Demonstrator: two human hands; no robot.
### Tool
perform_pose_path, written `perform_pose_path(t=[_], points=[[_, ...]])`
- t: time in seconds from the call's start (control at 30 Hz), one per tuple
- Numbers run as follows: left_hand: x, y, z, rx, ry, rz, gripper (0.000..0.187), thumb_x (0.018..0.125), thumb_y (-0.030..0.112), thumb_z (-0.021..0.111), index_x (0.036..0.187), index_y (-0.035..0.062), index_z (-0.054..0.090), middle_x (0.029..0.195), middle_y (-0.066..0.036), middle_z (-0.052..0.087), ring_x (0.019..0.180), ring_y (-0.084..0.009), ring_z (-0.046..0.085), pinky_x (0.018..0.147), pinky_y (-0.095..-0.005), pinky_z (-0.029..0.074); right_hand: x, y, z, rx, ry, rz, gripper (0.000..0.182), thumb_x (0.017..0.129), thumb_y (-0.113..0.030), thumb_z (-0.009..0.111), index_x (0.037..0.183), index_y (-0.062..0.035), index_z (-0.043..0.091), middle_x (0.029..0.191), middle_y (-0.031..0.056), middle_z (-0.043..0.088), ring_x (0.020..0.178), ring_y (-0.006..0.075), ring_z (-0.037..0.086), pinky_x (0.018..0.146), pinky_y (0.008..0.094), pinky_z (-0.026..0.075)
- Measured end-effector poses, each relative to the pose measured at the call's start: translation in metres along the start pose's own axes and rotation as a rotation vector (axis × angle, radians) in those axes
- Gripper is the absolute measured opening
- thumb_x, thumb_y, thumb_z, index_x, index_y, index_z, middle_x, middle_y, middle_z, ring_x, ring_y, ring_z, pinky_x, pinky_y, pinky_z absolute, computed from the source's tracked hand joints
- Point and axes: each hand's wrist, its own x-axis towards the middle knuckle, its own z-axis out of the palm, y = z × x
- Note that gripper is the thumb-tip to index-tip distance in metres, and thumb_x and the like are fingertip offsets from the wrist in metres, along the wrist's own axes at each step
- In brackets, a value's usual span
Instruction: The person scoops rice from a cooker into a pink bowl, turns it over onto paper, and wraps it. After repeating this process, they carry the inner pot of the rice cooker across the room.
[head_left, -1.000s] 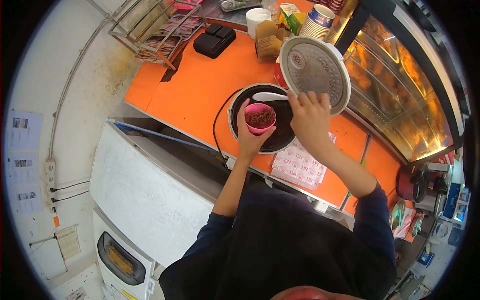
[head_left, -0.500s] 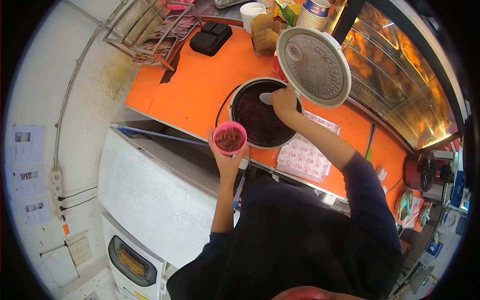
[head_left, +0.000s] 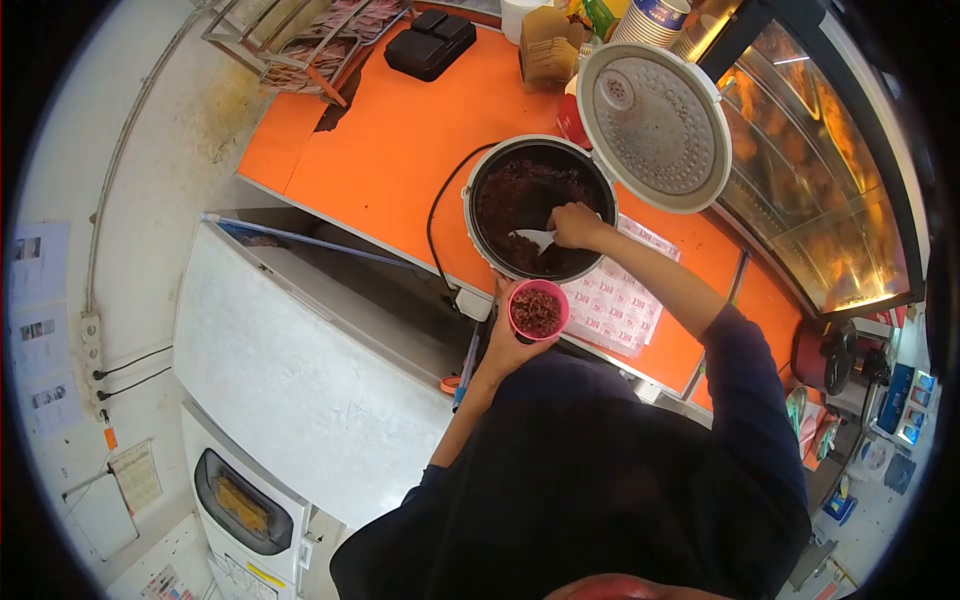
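My left hand (head_left: 507, 345) is wrapped round a pink cup (head_left: 566, 308) filled with reddish-brown rice (head_left: 536, 312). The cup is just in front of the near rim of a rice cooker (head_left: 468, 212), whose lid (head_left: 655, 128) stands raised on the right. Inside the dark pot, my right hand (head_left: 577, 226) grips a white rice paddle (head_left: 536, 238). The paddle's tip is down against the dark rice (head_left: 505, 205) left in the pot. Part of the handle is hidden by my fingers.
The cooker stands on an orange counter (head_left: 400, 130). Printed wrapping paper (head_left: 615, 300) lies to its right, near a lit glass display case (head_left: 815, 170). A black container (head_left: 430, 45) and a brown carton (head_left: 550, 50) are behind. A white chest freezer (head_left: 310, 370) is at left.
My left hand has brought the cup rightward and closer to my body, below the cooker rim. My right hand has lowered the paddle toward the near part of the pot.
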Motion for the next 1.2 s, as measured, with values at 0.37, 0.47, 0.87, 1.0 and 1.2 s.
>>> perform_pose_path(t=[0.37,0.47,0.87,1.0,1.2], points=[[-0.002,-0.002,-0.010,0.008,-0.019,0.000,0.099,0.061,0.014,0.086,0.139,0.0033,0.027,0.132,-0.010,0.042,0.124,-0.0213,0.043,0.106,-0.0358,0.033,0.014,0.011,-0.052,0.141,-0.350,-0.174,0.027,0.072,-0.014,0.069,0.096,-0.0041,0.072,0.089,0.0122,0.071,0.083,0.0253,0.069,0.078,0.0349,0.052],[-0.001,0.005,-0.011,-0.019,-0.049,0.009,0.098,0.061,0.014,0.086,0.139,0.0037,0.027,0.132,-0.010,0.042,0.125,-0.0213,0.043,0.106,-0.0360,0.033,0.019,0.012,-0.064,0.197,-0.477,-0.121,0.031,0.068,-0.016,0.065,0.096,-0.0053,0.072,0.080,0.0098,0.071,0.074,0.0203,0.069,0.072,0.0326,0.053],[0.029,0.051,-0.025,0.171,0.261,0.109,0.086,0.064,0.013,0.084,0.132,0.0004,0.033,0.127,-0.016,0.045,0.116,-0.0244,0.050,0.095,-0.0359,0.044,-0.023,-0.015,-0.137,0.359,0.027,-0.301,0.030,0.071,-0.011,0.065,0.100,-0.0043,0.070,0.075,0.0123,0.068,0.075,0.0225,0.067,0.068,0.0361,0.051],[0.080,0.062,-0.009,0.081,0.353,0.234,0.091,0.065,0.014,0.085,0.136,-0.0013,0.030,0.129,-0.018,0.042,0.119,-0.0269,0.047,0.100,-0.0369,0.040,-0.083,-0.076,-0.128,-0.239,0.481,-0.135,0.046,0.073,-0.011,0.061,0.118,-0.0037,0.060,0.077,0.0101,0.061,0.078,0.0219,0.062,0.066,0.0380,0.049],[0.115,0.078,-0.001,0.192,0.358,0.269,0.094,0.063,0.015,0.085,0.137,-0.0004,0.030,0.127,-0.017,0.043,0.118,-0.0278,0.046,0.101,-0.0383,0.038,-0.129,-0.101,-0.099,-0.321,0.644,-0.019,0.062,0.074,-0.007,0.054,0.135,0.0012,0.043,0.085,0.0068,0.049,0.082,0.0201,0.054,0.063,0.0270,0.049]])
